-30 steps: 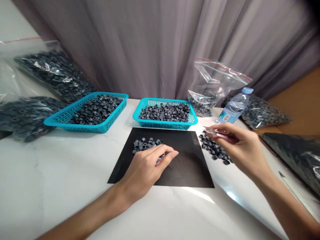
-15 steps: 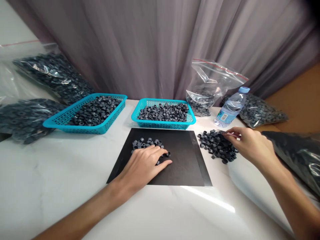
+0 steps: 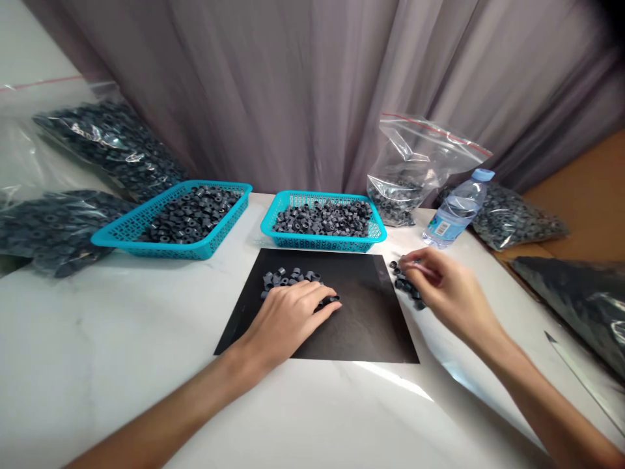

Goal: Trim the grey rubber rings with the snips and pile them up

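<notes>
My left hand (image 3: 290, 319) lies over the black mat (image 3: 361, 326). Its thumb and forefinger close on a small dark plastic ring (image 3: 334, 299). Several more grey rings (image 3: 288, 278) are heaped on the mat just beyond the fingers, some hidden under the hand. To the right of the mat, my right hand (image 3: 439, 280) pinches a slim pinkish pair of tweezers (image 3: 415, 266), tips pointing left. Below it is a pile of dark rings (image 3: 404, 284) on the white table, largely covered by the hand.
Two turquoise baskets (image 3: 209, 247) (image 3: 322, 244) of rings stand at the back. Clear bags of rings (image 3: 107, 143) lean at the left, another bag (image 3: 395, 195) behind the right basket. A water bottle (image 3: 452, 215) stands before a further bag (image 3: 517, 218). A dark bag (image 3: 576, 293) lies far right.
My right hand has moved left with the tweezers, from over the loose pile toward the mat's edge. My left thumb has come up against the forefinger, closing on a ring.
</notes>
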`<state>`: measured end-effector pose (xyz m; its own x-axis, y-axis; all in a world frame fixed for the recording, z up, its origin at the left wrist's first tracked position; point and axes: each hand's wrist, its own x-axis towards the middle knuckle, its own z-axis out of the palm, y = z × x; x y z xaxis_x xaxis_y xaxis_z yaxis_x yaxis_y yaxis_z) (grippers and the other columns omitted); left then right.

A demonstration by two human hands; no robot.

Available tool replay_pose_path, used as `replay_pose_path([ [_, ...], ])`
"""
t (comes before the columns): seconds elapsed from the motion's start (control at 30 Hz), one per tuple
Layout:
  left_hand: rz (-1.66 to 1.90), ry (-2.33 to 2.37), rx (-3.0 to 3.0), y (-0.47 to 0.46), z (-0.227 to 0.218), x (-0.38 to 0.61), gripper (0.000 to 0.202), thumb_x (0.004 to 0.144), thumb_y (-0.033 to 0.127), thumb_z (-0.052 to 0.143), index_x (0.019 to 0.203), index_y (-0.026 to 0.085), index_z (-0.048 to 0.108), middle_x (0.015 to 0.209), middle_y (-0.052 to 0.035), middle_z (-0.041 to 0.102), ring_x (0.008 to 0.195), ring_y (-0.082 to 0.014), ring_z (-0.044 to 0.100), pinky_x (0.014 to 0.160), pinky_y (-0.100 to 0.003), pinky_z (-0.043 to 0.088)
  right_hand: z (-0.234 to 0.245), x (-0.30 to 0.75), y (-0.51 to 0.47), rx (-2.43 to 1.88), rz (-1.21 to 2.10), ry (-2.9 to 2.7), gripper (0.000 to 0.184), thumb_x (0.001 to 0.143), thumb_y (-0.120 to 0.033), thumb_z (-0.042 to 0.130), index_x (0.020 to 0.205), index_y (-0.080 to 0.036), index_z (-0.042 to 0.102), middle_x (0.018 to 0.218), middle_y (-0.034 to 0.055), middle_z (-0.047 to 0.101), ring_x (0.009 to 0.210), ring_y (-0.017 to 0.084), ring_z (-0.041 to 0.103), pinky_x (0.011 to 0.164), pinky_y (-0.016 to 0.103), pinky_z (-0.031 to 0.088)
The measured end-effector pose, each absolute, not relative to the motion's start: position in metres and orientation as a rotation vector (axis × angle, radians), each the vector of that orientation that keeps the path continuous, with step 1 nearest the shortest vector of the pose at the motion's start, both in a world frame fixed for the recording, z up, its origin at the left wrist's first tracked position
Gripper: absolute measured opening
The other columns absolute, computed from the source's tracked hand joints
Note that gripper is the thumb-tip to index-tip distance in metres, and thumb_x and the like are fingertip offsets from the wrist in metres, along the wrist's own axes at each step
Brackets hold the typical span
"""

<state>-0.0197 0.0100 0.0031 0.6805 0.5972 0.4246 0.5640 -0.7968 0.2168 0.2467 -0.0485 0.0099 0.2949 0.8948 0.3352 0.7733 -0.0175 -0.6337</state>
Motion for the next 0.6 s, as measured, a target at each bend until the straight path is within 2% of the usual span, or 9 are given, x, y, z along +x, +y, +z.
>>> replay_pose_path([
  [0.13,0.935,0.808,2.845,0.009,0.004,-0.020,0.015,0.096,0.028,0.064,0.104,0.018,0.073,0.094,-0.0009,0.078,0.076,-0.0141,0.071,0.067,-0.024,0.048,-0.004,0.207,-0.048,-1.426,0.909,-1.500,0.037,0.089,-0.055,0.063,0.093,-0.018,0.067,0.075,0.0021,0.060,0.067,0.015,0.051,0.059,0.026,0.036],
  [0.27,1.063,0.684,2.867,0.006,0.006,-0.019,0.014,0.097,0.026,0.064,0.104,0.017,0.071,0.087,-0.0007,0.076,0.073,-0.0138,0.070,0.065,-0.024,0.048,-0.006,0.186,-0.053,-1.217,1.343,-1.332,0.042,0.091,-0.059,0.062,0.085,-0.017,0.062,0.064,-0.0063,0.033,0.056,0.009,0.024,0.049,0.025,0.019],
  [0.37,1.121,0.625,2.869,0.003,0.006,-0.018,0.013,0.096,0.025,0.064,0.105,0.016,0.070,0.085,-0.0003,0.075,0.072,-0.0132,0.069,0.065,-0.025,0.048,-0.005,0.185,-0.057,-1.110,1.481,-1.243,0.039,0.091,-0.055,0.066,0.084,-0.017,0.060,0.067,-0.0071,0.022,0.058,0.010,0.014,0.049,0.027,0.012],
  [0.53,1.181,0.570,2.869,0.000,0.005,-0.017,0.023,0.093,0.029,0.069,0.111,0.013,0.068,0.079,-0.0009,0.072,0.068,-0.0128,0.066,0.063,-0.025,0.048,-0.006,0.185,-0.059,-1.070,1.513,-1.140,0.036,0.091,-0.051,0.068,0.087,-0.016,0.063,0.065,-0.0077,0.024,0.057,0.009,0.012,0.048,0.028,0.010],
  [0.6,1.209,0.554,2.869,0.000,0.005,-0.017,0.023,0.093,0.027,0.069,0.110,0.012,0.068,0.077,-0.0012,0.071,0.066,-0.0122,0.064,0.062,-0.024,0.047,-0.007,0.183,-0.059,-1.076,1.511,-1.097,0.038,0.090,-0.051,0.069,0.081,-0.016,0.059,0.061,-0.0086,0.024,0.055,0.009,0.011,0.049,0.028,0.009],
])
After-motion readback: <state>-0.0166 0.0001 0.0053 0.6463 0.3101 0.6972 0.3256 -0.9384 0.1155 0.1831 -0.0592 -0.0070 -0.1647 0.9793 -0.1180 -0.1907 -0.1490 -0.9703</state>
